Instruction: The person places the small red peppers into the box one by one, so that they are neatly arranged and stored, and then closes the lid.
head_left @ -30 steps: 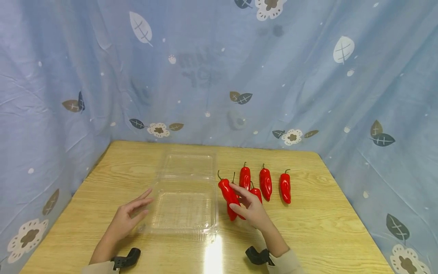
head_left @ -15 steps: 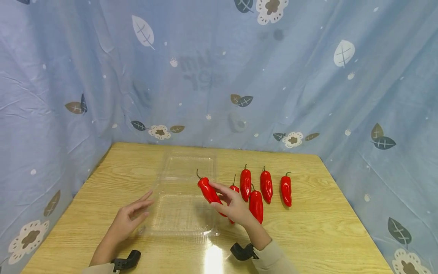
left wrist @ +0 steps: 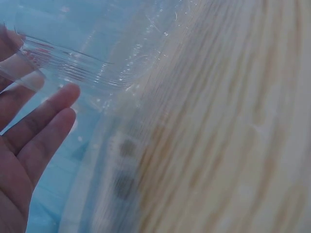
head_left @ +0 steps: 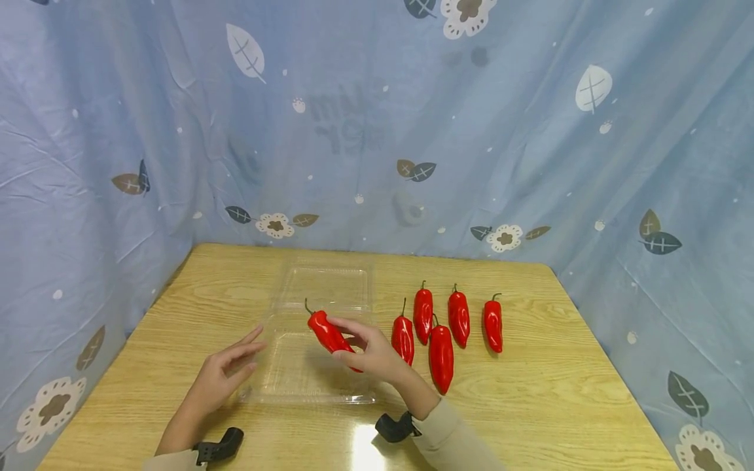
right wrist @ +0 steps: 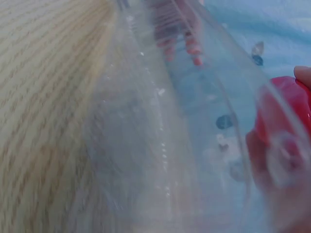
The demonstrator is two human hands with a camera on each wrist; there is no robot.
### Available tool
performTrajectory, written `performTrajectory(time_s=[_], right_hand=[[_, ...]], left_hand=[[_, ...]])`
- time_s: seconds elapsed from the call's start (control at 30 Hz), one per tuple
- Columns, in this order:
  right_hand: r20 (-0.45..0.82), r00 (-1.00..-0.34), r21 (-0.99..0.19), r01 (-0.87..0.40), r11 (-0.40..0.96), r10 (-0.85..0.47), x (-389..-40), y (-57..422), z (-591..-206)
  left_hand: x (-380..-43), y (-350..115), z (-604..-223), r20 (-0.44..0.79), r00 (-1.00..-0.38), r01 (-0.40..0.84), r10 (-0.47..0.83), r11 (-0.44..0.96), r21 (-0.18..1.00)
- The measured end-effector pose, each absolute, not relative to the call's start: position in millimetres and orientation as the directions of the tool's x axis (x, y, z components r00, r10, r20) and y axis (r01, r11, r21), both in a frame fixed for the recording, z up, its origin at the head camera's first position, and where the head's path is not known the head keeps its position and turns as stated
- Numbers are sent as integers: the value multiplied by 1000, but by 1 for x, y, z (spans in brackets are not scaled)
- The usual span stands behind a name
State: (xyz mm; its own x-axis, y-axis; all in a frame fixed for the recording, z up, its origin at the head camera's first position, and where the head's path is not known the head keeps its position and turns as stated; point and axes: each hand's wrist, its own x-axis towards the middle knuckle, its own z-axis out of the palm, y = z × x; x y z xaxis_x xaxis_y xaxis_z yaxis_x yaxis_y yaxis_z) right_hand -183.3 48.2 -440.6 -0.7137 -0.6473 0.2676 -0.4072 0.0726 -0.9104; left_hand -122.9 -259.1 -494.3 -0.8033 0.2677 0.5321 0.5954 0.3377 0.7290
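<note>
Grips one red pepper betw. thumb & fingers of R hand, tilted, above near half of clear tray on bench. Holds L hand well apart fr. R, w/ fingers extended, by tray's L edge; can't tell if touching. See also 5 more red peppers lying R of tray, & blue patterned curtain behind tray.

Right wrist view: right hand blurred, held pepper cut off by edge.
</note>
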Motion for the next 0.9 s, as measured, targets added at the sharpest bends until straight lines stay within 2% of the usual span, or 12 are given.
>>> performTrajectory(time_s=[0.53, 0.9], right_hand=[[156, -619, -879, -443, 178, -770, -180, 22, -447], [25, -552, -831, -475, 290, -834, -183, 18, -452]], left_hand=[[-125, -261, -498, 516, -818, 575, 255, 363, 733], [-122, -257, -494, 536, -812, 584, 233, 340, 737]])
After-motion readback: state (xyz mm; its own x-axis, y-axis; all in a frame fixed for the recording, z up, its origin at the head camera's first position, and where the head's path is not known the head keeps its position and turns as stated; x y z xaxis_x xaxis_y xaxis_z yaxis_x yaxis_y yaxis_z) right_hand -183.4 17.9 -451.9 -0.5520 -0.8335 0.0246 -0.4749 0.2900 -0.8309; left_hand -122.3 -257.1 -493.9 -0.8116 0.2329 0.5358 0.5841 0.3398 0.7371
